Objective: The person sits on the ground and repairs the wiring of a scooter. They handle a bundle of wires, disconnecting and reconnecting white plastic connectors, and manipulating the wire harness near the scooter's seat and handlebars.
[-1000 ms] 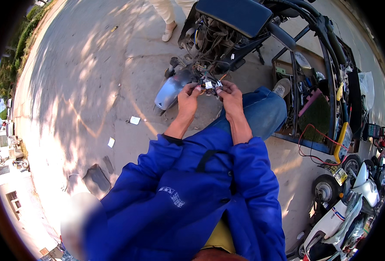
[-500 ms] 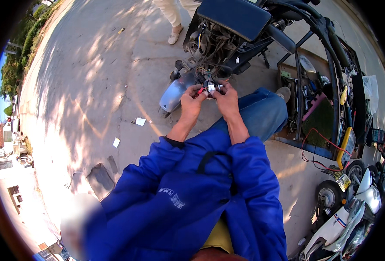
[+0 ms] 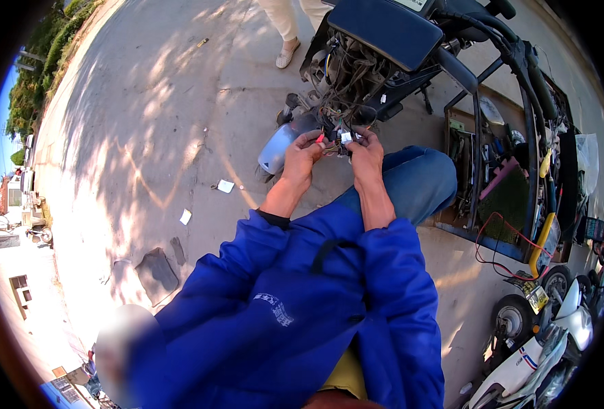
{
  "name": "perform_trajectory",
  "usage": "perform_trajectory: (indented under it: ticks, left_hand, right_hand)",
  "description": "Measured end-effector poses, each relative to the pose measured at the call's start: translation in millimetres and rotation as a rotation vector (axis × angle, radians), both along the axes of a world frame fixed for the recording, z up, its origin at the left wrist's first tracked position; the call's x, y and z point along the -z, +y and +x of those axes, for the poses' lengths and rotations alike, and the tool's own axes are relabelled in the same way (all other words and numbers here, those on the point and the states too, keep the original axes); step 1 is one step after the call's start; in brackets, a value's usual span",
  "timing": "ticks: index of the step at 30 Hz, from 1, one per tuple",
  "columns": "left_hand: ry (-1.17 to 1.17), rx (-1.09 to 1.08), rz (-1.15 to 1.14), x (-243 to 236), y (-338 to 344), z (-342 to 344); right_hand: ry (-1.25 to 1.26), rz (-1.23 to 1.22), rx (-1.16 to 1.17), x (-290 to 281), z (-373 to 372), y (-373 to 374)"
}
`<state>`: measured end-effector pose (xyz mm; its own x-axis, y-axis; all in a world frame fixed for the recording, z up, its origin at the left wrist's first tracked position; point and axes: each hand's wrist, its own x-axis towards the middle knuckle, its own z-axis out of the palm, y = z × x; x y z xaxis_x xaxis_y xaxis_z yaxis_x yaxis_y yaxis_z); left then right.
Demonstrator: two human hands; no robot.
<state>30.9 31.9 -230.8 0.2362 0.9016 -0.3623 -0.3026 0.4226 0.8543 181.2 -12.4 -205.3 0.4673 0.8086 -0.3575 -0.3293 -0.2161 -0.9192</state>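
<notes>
Left hand (image 3: pixel 303 153): grip pinched on small red piece (image 3: pixel 320 138). Right hand (image 3: pixel 366 155): grip closed on white-tagged wires (image 3: pixel 346 137), beside the mudguard (image 3: pixel 277 146). My judgement: steady the wires, avoid tugging.

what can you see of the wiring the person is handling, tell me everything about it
The wiring is a loose, tangled bunch of thin strands, mostly dark with a little yellow and blue showing, and looks plastic-coated. It runs from just below a black panel toward the person. The left hand pinches a small red piece, and the right hand grips the near end beside a small white piece. What those pieces are is too small to tell.
</notes>
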Motion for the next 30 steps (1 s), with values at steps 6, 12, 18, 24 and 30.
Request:
perform_trajectory:
  ticks: [6,12,18,24,30]
  left_hand:
    - [0.034,-0.010,0.091,-12,-1,1]
    - [-0.071,0.013,0.119,-14,2,-7]
    - [-0.128,0.022,0.118,-27,-3,-8]
    - [-0.042,0.002,0.151,-21,-3,-6]
    - [-0.084,0.018,0.115,-22,-8,-1]
  right_hand:
    - [-0.076,-0.005,0.029,7,-5,4]
    - [-0.091,-0.002,0.013,19,-5,7]
    - [-0.103,-0.038,-0.032,10,0,2]
    - [-0.120,-0.032,-0.114,6,5,-7]
    - [-0.083,0.023,-0.129,13,9,-14]
